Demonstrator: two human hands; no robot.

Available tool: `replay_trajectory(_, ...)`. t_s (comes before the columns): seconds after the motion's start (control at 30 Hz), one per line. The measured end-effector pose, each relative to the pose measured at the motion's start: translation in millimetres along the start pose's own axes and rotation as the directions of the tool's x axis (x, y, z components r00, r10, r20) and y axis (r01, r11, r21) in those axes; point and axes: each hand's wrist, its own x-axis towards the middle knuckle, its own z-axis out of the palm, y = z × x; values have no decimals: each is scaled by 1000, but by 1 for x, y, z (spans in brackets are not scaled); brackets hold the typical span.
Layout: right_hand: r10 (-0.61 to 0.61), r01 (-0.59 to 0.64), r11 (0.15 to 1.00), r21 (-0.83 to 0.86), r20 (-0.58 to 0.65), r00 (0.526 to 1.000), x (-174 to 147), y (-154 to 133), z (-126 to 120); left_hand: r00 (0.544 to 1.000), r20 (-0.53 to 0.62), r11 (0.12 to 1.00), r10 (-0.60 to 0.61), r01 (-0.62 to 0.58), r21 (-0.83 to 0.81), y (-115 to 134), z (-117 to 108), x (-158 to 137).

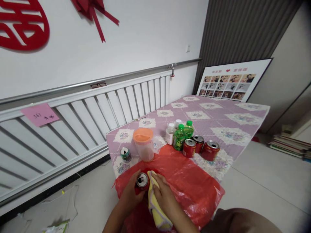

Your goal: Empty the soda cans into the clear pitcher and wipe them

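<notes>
Our left grip (132, 194) holds the red can (143, 180), seemingly steadying it against the yellow cloth (159, 216) in our right grip (164, 195).

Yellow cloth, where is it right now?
In the head view, the yellow cloth is at bottom centre in the right hand, just right of the red can held by the left hand, over the red plastic sheet.

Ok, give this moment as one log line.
left hand: holding red can, opening up | right hand: holding yellow cloth at can's side | below: red plastic sheet | beyond: orange-lidded pitcher
</notes>
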Motion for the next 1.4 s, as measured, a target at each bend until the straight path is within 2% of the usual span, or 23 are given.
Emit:
replay_trajectory(0.2,-83,80,996,-48,-50,995,3,-11,-2,981,-191,998,30,-18,64,-2,17,0)
replay_trajectory(0.37,-7,8,996,-89,12,1000,2,7,7,964,-267,992,0,33,119,2,25,-2)
replay_trajectory(0.43,9,-7,997,-80,25,1000,0,14,10,970,-242,989,-17,52,138,2,22,-2)
replay_trajectory(0.53,5,-4,998,-65,18,1000,0,19,10,991,-137,991,-5,23,132,1,12,1)
replay_trajectory(0.67,-12,11,999,-44,-2,1000,1,17,8,1000,14,998,7,-8,68,-1,-2,4)
replay_trajectory(0.73,-30,29,999,-35,-28,999,2,12,6,999,50,999,5,-7,41,0,-4,5)
replay_trajectory(0.93,-113,111,993,-31,-73,991,4,-6,-2,994,-103,999,27,-24,33,3,7,3)
replay_trajectory(1.13,-39,38,995,-94,-7,999,1,8,8,979,-202,989,1,29,146,8,18,0)
replay_trajectory(1.27,-5,6,996,-86,19,1000,-1,17,12,991,-123,983,-42,63,171,9,12,1)
replay_trajectory(1.4,5,-5,999,-36,-5,1000,0,17,10,1000,-10,994,4,-3,105,5,1,3)
